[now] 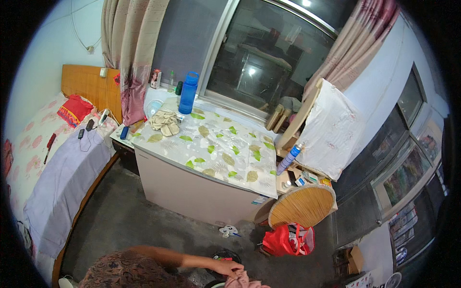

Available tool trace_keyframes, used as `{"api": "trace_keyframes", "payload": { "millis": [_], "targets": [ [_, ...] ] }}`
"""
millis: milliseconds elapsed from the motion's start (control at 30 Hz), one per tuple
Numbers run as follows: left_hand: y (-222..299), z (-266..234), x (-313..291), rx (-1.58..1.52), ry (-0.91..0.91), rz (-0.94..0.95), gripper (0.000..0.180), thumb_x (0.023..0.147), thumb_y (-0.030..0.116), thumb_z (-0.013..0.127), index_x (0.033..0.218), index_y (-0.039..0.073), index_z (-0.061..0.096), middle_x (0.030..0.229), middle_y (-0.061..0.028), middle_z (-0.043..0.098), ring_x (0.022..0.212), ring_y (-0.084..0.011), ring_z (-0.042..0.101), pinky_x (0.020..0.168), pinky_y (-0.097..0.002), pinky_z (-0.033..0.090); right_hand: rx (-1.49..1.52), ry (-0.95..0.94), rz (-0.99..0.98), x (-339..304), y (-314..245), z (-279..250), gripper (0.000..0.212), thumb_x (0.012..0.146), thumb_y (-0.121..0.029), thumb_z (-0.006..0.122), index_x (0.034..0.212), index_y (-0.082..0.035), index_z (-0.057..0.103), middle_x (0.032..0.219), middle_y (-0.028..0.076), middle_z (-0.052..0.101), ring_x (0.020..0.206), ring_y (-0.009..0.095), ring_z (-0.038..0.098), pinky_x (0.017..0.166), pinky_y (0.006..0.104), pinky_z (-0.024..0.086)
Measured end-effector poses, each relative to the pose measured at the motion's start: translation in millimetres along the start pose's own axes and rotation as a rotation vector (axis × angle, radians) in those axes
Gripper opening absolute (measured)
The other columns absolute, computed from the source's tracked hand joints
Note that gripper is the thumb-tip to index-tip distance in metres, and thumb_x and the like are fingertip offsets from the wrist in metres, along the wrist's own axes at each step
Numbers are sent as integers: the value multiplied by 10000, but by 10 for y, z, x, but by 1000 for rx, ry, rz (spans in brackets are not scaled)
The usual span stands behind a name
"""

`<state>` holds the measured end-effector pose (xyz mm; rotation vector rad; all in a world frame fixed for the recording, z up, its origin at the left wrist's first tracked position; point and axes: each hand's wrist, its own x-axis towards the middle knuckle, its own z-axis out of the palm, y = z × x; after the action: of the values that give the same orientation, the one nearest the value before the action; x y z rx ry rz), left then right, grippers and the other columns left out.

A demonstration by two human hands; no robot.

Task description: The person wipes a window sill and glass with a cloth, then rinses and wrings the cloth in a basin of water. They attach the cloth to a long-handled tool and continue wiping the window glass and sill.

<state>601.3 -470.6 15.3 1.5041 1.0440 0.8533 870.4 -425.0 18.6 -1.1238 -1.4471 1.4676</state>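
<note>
Left hand (231, 269) gripping pink cloth (246, 280), right hand unseen; floor (117, 206) between bed edge (92, 193), chest (187, 189).

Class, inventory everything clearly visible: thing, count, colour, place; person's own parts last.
Window: one, silver framed, top centre
Curtains: two, beige and pink, flanking window
Bed: one, white floral, left
Draped cloth: one, lavender, on bed
Chest: one, pinkish, centre
Leafy cover: one, pale, on chest
Bottle: one, blue, near window
Crumpled cloth: one, cream, on leafy cover
Draped panel: one, white, upper right
Round woven panel: one, tan, right
Bag: one, red, right floor
Pink cloth: one, pink, bottom centre
Small items: several, mixed colours, scattered
Sleeve: one, dark patterned, bottom left
Left hand: one, bare, gripping pink cloth
Right hand: not visible
</note>
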Motion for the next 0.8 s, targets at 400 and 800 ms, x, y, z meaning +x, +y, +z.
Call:
{"api": "trace_keyframes", "payload": {
  "millis": [400, 800],
  "targets": [
    [189, -346, -290, -165, 187, -23, 262, 874, 220, 652, 1006, 23, 541, 855, 5, 553, 850, -103, 530, 711, -323, 455, 603, -22, 16, 151, -492, 647, 262, 887, -206, 693, 952, -66, 481, 905, 67, 597, 871, 187, 599, 812, 356, 502],
    [197, 538, 156, 352, 257, 85, 313, 873, 280, 646, 1065, 45, 569, 737, -109, 549, 681, -172, 567, 613, -370, 453, 672, 133, 93, -230, -70, -296, 247, 877, -210, 704, 998, -103, 517, 1037, 83, 639, 963, 230, 631, 866, 401, 527]
  ]
}}
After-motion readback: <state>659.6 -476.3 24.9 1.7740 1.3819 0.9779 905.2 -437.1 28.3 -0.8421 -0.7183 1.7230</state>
